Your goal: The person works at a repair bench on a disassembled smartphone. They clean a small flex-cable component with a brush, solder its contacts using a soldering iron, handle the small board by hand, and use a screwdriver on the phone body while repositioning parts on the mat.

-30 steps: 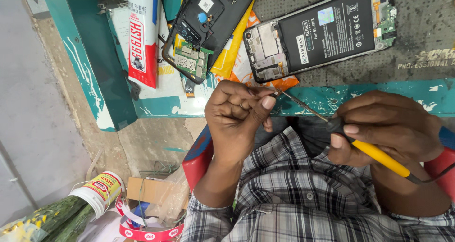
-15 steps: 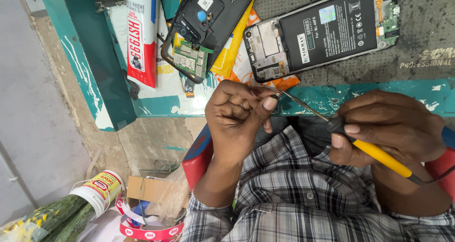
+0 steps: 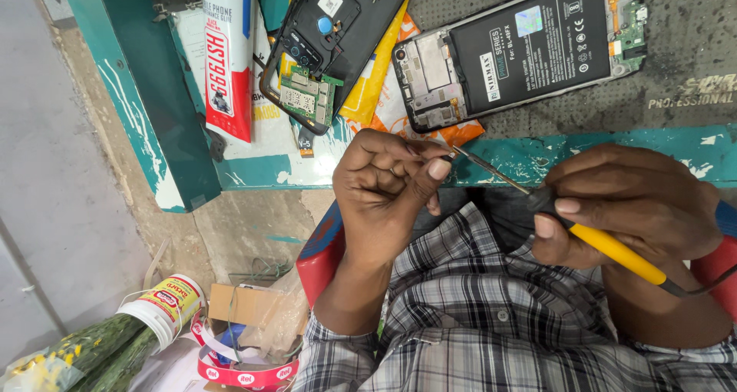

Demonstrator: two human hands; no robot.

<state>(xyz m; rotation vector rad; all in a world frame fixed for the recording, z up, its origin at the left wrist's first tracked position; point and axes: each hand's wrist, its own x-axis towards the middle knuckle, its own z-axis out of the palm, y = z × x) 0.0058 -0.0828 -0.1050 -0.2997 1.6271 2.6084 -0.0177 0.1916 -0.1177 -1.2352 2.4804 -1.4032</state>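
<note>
At the desk [image 3: 583,150] edge, the right hand [image 3: 633,208] grips a yellow-handled soldering iron [image 3: 606,246], its tip meeting the left hand [image 3: 388,188], whose fingers pinch together.

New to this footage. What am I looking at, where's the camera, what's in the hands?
No machine here: a person works with two bare hands, filmed by one camera worn on the head, looking down.

The right hand grips a yellow-handled soldering iron, its tip pointing at the left hand, whose fingers pinch something too small to identify.

On the teal bench lie an opened phone with its battery showing, a black phone back cover, a small green circuit board and a red-and-white glue tube.
</note>
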